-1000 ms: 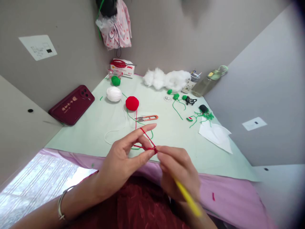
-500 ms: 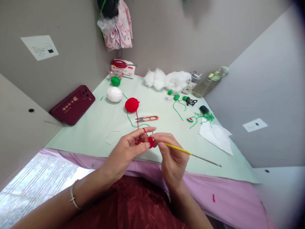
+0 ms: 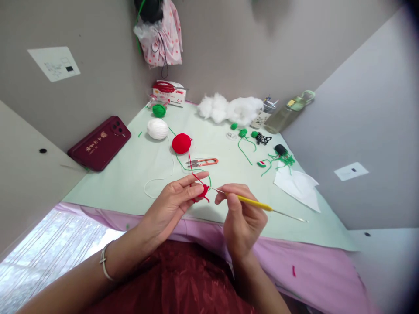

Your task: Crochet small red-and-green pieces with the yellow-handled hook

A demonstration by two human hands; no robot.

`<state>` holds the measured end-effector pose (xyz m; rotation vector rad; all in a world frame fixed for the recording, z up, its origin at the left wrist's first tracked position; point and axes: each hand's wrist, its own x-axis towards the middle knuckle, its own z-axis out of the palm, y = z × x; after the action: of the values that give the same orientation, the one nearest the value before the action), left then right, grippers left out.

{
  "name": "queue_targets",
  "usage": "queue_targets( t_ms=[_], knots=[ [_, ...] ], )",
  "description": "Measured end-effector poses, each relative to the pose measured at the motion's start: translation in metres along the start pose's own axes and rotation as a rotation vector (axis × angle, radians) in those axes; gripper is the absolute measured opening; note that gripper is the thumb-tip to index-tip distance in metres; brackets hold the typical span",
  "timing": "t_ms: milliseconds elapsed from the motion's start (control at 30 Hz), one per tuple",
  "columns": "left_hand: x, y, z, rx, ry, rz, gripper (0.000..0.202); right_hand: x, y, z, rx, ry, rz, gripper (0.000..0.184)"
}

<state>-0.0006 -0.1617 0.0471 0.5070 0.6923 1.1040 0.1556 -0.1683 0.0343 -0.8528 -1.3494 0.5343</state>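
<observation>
A small red crochet piece (image 3: 203,190) is pinched between the thumb and fingers of my left hand (image 3: 178,198). Red yarn runs over the raised index finger of that hand to the red yarn ball (image 3: 181,143) on the table. My right hand (image 3: 245,213) grips a crochet hook (image 3: 253,202) by its yellow handle. The hook's thin metal tip reaches the right edge of the red piece. Its other metal end points out to the right. Just beyond the hands lie orange thread snips (image 3: 204,162).
White (image 3: 157,129) and green yarn balls (image 3: 159,110) sit at the back left, near a dark red phone (image 3: 100,144). White stuffing (image 3: 229,109), a bottle (image 3: 284,115) and small green crochet pieces (image 3: 242,133) are at the back and right. A white cloth (image 3: 296,187) lies at right.
My right hand has drawn back to the right with the hook, away from my left fingers, so the metal tip now shows. My left hand has turned slightly.
</observation>
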Motion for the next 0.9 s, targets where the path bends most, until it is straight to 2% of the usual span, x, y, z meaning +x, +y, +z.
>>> queue_targets(
  t_ms=[133, 233, 267, 333, 400, 467, 500, 567, 633, 700, 767, 833, 900],
  knots=[
    [-0.002, 0.003, 0.001, 0.059, 0.021, 0.023, 0.036, 0.005, -0.003, -0.002, 0.214, 0.011, 0.176, 0.016],
    [-0.003, -0.001, 0.004, 0.151, 0.040, 0.139, 0.036, 0.005, 0.000, 0.000, 0.233, -0.031, 0.187, 0.016],
    [-0.003, -0.002, 0.005, 0.184, 0.046, 0.187, 0.040, 0.003, 0.002, 0.001, 0.173, -0.056, 0.148, 0.017],
    [-0.004, -0.006, 0.007, 0.203, 0.047, 0.230, 0.049, -0.002, 0.008, 0.003, -0.041, -0.088, -0.022, 0.017],
    [-0.004, -0.007, 0.007, 0.144, 0.015, 0.154, 0.050, -0.007, 0.014, 0.004, -0.266, -0.072, -0.244, 0.022],
    [-0.002, -0.006, 0.006, 0.041, -0.026, 0.022, 0.042, -0.009, 0.017, 0.003, -0.345, -0.038, -0.350, 0.026],
    [-0.001, -0.005, 0.004, -0.002, -0.037, -0.025, 0.038, -0.008, 0.017, 0.002, -0.317, -0.030, -0.320, 0.026],
    [0.001, -0.002, 0.000, -0.043, -0.037, -0.051, 0.033, -0.003, 0.014, 0.000, -0.162, 0.000, -0.165, 0.022],
    [0.003, 0.000, -0.002, -0.037, -0.023, -0.021, 0.033, 0.002, 0.010, 0.000, 0.041, 0.024, 0.023, 0.019],
    [0.002, 0.000, -0.002, 0.009, -0.019, 0.015, 0.034, 0.006, 0.006, 0.001, 0.190, 0.007, 0.153, 0.018],
    [0.001, -0.003, 0.000, 0.088, -0.014, 0.060, 0.035, 0.006, 0.004, 0.004, 0.213, -0.054, 0.181, 0.016],
    [-0.001, -0.006, 0.003, 0.156, -0.017, 0.107, 0.036, 0.004, 0.003, 0.007, 0.135, -0.093, 0.122, 0.014],
    [-0.003, -0.007, 0.005, 0.174, -0.024, 0.132, 0.038, 0.002, 0.003, 0.008, 0.053, -0.077, 0.062, 0.014]
  ],
)
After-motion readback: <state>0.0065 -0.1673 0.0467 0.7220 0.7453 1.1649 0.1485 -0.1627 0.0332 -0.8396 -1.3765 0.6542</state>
